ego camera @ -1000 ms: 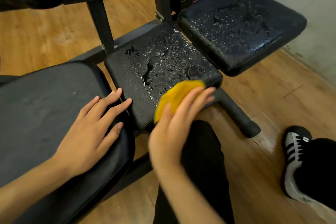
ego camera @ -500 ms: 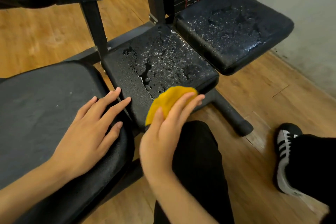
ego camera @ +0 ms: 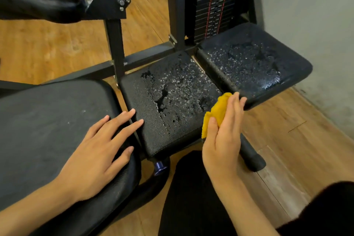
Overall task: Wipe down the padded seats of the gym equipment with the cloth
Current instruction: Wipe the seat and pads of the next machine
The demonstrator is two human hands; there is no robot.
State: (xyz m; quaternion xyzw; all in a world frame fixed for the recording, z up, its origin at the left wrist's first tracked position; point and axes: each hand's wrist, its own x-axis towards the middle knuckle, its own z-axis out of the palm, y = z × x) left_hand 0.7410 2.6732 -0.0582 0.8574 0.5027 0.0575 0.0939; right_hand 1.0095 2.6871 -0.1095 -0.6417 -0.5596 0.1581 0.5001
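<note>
Closest to me, the person's left hand [ego camera: 95,151] lies flat with fingers spread on the dry black seat pad [ego camera: 47,130], its fingertips reaching the gap beside the next pad. The right hand [ego camera: 223,140] holds the yellow cloth [ego camera: 215,113] between thumb and fingers at the right edge of the middle pad [ego camera: 168,97], which is beaded with water. Beyond it, a 2nd wet pad [ego camera: 252,63] sits before the weight stack [ego camera: 216,5].

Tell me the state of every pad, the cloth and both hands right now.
Large black padded seat: dry, left hand resting flat on it.
Middle square black pad: covered in water droplets.
Right black pad: wet too.
Yellow cloth: bunched, held by right hand at the middle pad's right edge.
</note>
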